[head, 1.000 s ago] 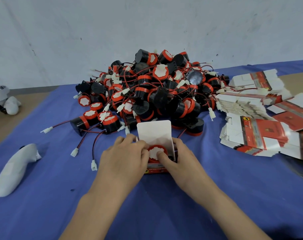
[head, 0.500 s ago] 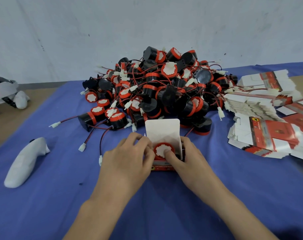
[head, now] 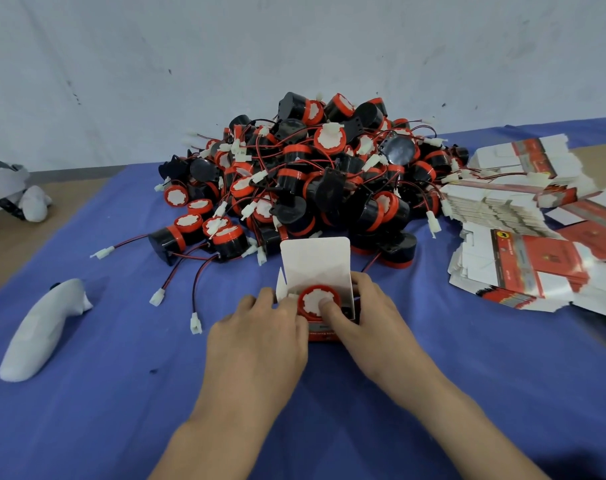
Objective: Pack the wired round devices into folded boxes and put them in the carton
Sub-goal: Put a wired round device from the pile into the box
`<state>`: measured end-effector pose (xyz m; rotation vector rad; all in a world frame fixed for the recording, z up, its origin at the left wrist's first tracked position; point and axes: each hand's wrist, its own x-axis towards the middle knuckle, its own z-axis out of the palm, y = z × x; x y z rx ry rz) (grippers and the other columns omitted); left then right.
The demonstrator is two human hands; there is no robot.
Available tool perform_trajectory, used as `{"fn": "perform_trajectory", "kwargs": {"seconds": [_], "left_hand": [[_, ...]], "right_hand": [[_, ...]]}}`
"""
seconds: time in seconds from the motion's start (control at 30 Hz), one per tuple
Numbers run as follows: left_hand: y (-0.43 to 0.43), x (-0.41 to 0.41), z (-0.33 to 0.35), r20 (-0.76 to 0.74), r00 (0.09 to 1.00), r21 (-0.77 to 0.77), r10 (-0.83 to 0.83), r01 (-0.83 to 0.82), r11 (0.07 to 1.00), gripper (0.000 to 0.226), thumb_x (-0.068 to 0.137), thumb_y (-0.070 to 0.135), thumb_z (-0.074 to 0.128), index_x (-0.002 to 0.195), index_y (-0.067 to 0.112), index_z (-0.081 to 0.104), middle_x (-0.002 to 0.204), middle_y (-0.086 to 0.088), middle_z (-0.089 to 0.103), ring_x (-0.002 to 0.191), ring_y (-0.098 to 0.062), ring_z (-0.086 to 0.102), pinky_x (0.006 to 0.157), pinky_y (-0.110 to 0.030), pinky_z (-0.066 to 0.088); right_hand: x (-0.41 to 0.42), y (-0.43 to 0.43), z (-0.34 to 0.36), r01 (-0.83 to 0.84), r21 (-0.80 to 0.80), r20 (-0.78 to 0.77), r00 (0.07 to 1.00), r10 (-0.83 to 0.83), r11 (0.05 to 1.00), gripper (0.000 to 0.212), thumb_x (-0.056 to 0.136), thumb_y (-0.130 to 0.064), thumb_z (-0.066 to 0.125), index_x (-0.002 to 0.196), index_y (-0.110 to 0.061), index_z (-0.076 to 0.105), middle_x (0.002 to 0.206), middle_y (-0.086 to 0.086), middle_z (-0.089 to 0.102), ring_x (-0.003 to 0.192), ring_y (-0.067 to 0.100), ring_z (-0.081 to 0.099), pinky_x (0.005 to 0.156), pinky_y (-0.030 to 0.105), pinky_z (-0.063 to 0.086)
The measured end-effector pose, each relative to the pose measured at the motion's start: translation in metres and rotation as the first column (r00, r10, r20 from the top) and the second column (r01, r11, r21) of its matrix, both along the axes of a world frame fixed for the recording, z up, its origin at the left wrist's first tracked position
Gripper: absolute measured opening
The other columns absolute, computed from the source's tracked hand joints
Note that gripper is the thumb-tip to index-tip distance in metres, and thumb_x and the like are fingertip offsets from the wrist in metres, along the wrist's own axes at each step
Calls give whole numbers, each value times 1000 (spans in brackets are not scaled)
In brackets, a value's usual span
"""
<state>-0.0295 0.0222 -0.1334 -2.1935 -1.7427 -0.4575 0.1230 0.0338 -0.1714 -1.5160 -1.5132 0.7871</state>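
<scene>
Left hand (head: 260,337) gripped the left side of the box (head: 315,261), fingers curled round its wall beside the small side flap. Right hand (head: 367,327) gripped the right side of the same box. Its fingers wrapped the far corner and its thumb pressed flat on the white face of the round device (head: 310,299). Device sat inside the box, red rim and white face up. Couldn't see its wire. Box stood mouth-up on the blue cloth (head: 121,393), with the big white lid flap upright behind the device and the red printed front wall toward me, between my hands.

Just behind the box was the pile of devices (head: 312,174): black bodies, red bands, white faces, red-black wires and white plugs tangled all through. A few lay at the pile's left front. One black device (head: 166,239) lay on its side, its lead running left to a white plug (head: 102,252). Two more plugs lay on the cloth left of my left hand, near but not touching.

Right of the pile was a stack of flat boxes (head: 523,247) in red and white print, fanned out and slumped, right up against the pile's right edge.

Far left on the cloth lay a white controller (head: 42,334), well apart from the rest. Behind it, off the cloth on the brown bench (head: 17,254), sat a white headset (head: 3,188), partly cut by the frame. A grey-white wall (head: 294,46) stood behind everything.
</scene>
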Motion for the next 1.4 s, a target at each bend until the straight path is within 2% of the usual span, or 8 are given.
{"fn": "perform_trajectory", "kwargs": {"seconds": [0.17, 0.3, 0.5, 0.63, 0.8, 1.1, 1.27, 1.4], "left_hand": [[0, -6, -6, 140, 990, -12, -34, 36, 999, 5, 80, 16, 63, 81, 21, 65, 71, 8, 56, 58, -15, 54, 43, -18, 20], [0, -5, -7, 142, 989, -21, -31, 34, 999, 25, 86, 26, 50, 105, 27, 67, 78, 12, 60, 63, -13, 56, 44, -18, 18], [2, -4, -8, 44, 999, -69, 30, -27, 997, 46, 93, 40, 19, 128, 40, 48, 95, 14, 49, 74, -10, 49, 45, -23, 15], [8, -3, -7, 36, 998, -134, 43, -38, 990, 52, 90, 43, 13, 128, 43, 48, 85, 15, 45, 80, -7, 49, 48, -23, 16], [15, -3, -2, 45, 998, -220, 36, -26, 975, 47, 87, 45, 12, 104, 37, 55, 79, 12, 45, 78, -9, 49, 49, -26, 21], [11, -7, -10, 121, 992, -204, -24, 48, 978, 47, 93, 44, 13, 126, 39, 47, 99, 13, 35, 87, -10, 48, 50, -26, 29], [5, -18, -9, 426, 896, -75, -127, 174, 982, 39, 98, 53, 21, 133, 49, 38, 133, 26, 43, 100, -2, 58, 65, -27, 43], [10, -28, -8, 696, 713, -74, -83, 187, 980, 34, 97, 46, 23, 125, 52, 41, 106, 43, 59, 92, 8, 60, 76, -35, 53]], "right_hand": [[1, 0, 1, -6, -6, -5, 1000, 6, 1000, 16, 91, -58, 53, 104, -53, 45, 112, -20, 57, 111, 6, 54, 97, 37, 50], [1, -1, 2, -15, -8, -17, 1000, 14, 1000, 17, 91, -56, 53, 107, -51, 46, 113, -20, 57, 112, 6, 54, 98, 37, 50], [0, -1, 3, -13, -7, -12, 1000, 13, 1000, 15, 92, -55, 53, 103, -54, 43, 113, -19, 56, 112, 8, 54, 99, 38, 49], [-1, -1, 4, -15, -7, 0, 1000, 15, 1000, 19, 89, -59, 50, 105, -53, 42, 113, -19, 55, 112, 8, 53, 99, 38, 49], [-1, -1, 4, -14, -8, 7, 1000, 14, 1000, 14, 93, -55, 51, 104, -53, 43, 112, -18, 56, 111, 7, 53, 99, 38, 49], [-1, -4, 6, -11, -3, 4, 1000, 11, 1000, 25, 92, -54, 52, 114, -44, 51, 112, -16, 60, 111, 9, 55, 99, 40, 48], [0, -3, 7, -22, 0, 23, 1000, 22, 1000, 21, 92, -57, 50, 110, -46, 53, 111, -17, 62, 110, 9, 57, 98, 40, 49], [3, -2, 7, -76, -8, 21, 997, 76, 997, 25, 95, -57, 49, 118, -48, 53, 117, -16, 65, 115, 12, 57, 102, 41, 47]]}}
